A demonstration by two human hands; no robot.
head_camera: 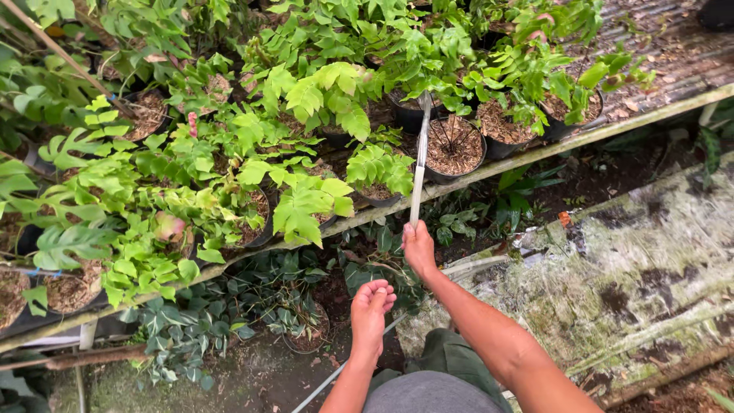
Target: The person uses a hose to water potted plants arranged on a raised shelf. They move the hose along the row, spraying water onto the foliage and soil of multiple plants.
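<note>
Head view: soil-filled black pot (pixel 454 147)

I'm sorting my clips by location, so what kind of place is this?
Most likely a plant nursery or garden growing area. Many potted plants stand in rows on a raised bench, the right hand holds a watering wand, and the ground is damp and mossy.
</note>
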